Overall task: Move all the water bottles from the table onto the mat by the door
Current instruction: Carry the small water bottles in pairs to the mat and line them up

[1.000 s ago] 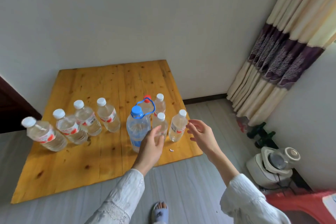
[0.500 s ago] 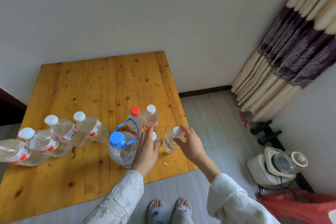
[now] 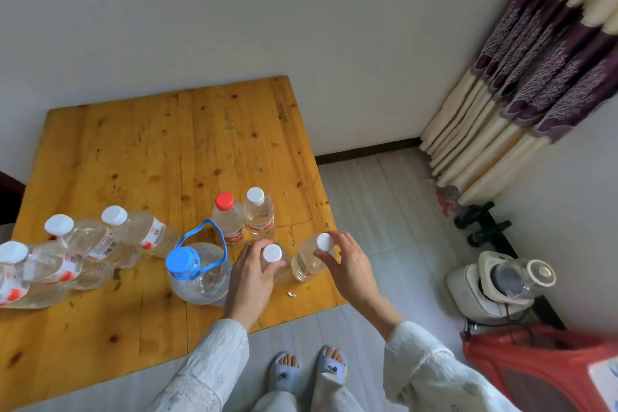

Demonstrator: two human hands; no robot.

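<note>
We look down on a yellow wooden surface [image 3: 140, 150] and both hands are on bottles at its near right corner. Our left hand [image 3: 249, 281] wraps around a small white-capped bottle [image 3: 272, 254], fingers curled at its neck and shoulder, the grip closed on it. Just to the right, our right hand [image 3: 347, 266] pinches the cap end of a second small bottle [image 3: 309, 259], which leans a little to the right; that grip is narrow, fingertips around the top. Both bottles look to be on the wood, though we cannot tell if either is lifted. Just left of our left hand stands a big jug [image 3: 199, 273] with a blue cap and blue carry handle. Behind the two held bottles stand a red-capped bottle [image 3: 229, 217] and a white-capped one [image 3: 258, 212], side by side and upright. Over at the left edge a cluster of four larger white-capped bottles [image 3: 100, 244] stands close together. A tiny white scrap [image 3: 291, 294] lies near the front edge. To the far right hangs a curtain [image 3: 541, 53].
</note>
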